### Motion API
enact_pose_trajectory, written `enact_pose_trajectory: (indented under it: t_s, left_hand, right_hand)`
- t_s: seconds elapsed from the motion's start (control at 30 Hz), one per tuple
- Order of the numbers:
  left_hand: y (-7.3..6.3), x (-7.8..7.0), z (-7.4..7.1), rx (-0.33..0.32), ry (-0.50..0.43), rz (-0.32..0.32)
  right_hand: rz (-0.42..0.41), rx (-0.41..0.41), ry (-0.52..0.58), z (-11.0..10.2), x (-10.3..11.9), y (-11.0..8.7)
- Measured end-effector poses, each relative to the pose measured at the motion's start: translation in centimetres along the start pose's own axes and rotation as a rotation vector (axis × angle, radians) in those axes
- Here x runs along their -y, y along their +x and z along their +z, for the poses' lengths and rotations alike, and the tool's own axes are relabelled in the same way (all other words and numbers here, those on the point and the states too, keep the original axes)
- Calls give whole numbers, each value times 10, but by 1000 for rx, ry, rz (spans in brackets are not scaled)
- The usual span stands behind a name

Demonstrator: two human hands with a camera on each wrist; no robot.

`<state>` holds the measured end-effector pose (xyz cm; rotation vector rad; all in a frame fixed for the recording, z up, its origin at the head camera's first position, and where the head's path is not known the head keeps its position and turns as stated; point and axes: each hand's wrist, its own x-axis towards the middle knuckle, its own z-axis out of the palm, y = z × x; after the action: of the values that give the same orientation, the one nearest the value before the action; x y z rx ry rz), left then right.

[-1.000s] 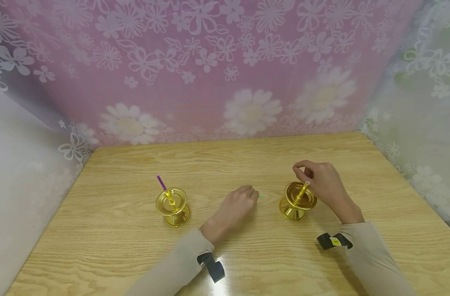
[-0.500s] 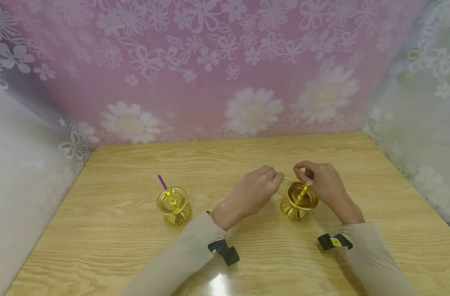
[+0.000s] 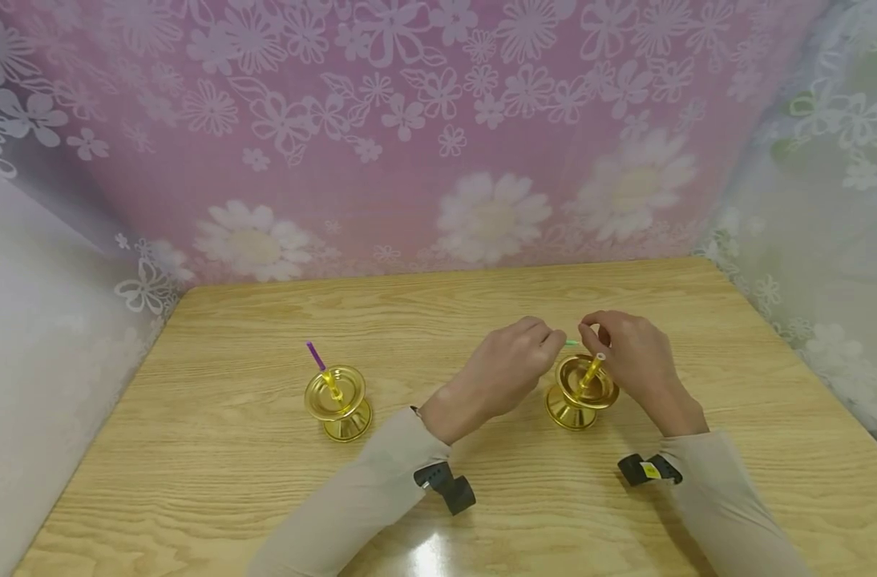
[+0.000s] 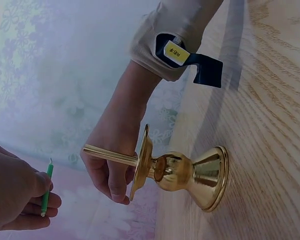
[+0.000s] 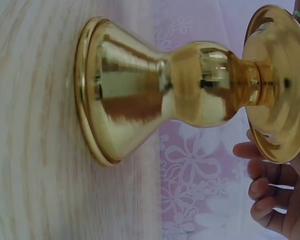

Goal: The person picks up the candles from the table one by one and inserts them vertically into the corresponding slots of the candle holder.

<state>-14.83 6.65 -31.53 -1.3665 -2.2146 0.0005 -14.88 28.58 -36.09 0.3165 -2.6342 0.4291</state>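
Observation:
My left hand (image 3: pixel 503 369) pinches a thin green candle (image 4: pixel 47 187) between thumb and fingers. A wick shows at one end in the left wrist view. The candle is beside the dish of the right-hand gold candle holder (image 3: pixel 571 415), which stands upright on the table. From that dish rises a slim gold tube (image 3: pixel 590 375) with nothing in its visible top. My right hand (image 3: pixel 636 361) is just behind and right of this holder, its fingers loosely bent and holding nothing that shows. Whether they touch the dish I cannot tell.
A second gold candle holder (image 3: pixel 347 426) stands to the left, a purple candle (image 3: pixel 315 354) leaning in its tube. Both are on a wooden table (image 3: pixel 193 481). A pink flowered cloth (image 3: pixel 381 160) hangs behind the table.
My left hand has moved right and away from me with the green candle, from the middle of the table to the right holder. My right hand has barely shifted.

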Motion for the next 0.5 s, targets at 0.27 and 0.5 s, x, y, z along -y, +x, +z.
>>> enact_pose_trajectory:
  t_s: [0.27, 0.5]
  left_hand:
    - [4, -2, 0, 9, 7, 7]
    - [8, -3, -1, 7, 16, 11]
  right_hand:
    - [-65, -45, -41, 3, -2, -1]
    - [-60, -31, -35, 4, -3, 0]
